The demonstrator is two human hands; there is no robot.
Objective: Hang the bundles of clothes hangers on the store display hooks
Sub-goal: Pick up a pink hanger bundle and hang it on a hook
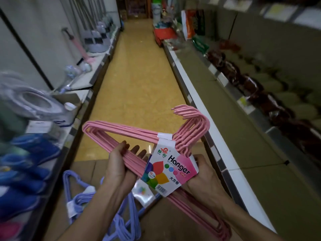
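Note:
A bundle of pink hangers (pixel 132 132) with a white "Hanger" label (pixel 171 169) is held in front of me, over the aisle, its hooks (pixel 194 119) pointing up and right. My left hand (pixel 119 164) grips the bundle's long bottom bar, thumb on top and fingers underneath. My right hand (pixel 203 176) holds the bundle by the label and neck, fingers curled behind the card. Purple hanger bundles (pixel 81 200) lie below in an open cardboard box (pixel 83 164). No display hook is plainly visible.
A narrow yellow-floored aisle (pixel 137 70) runs ahead between shelves. On the left shelf (pixel 83 94) are blue slippers (pixel 29 153), a grey ring seat and brushes. The right shelf (pixel 196 94) holds dark packaged goods (pixel 250 84) along its white edge.

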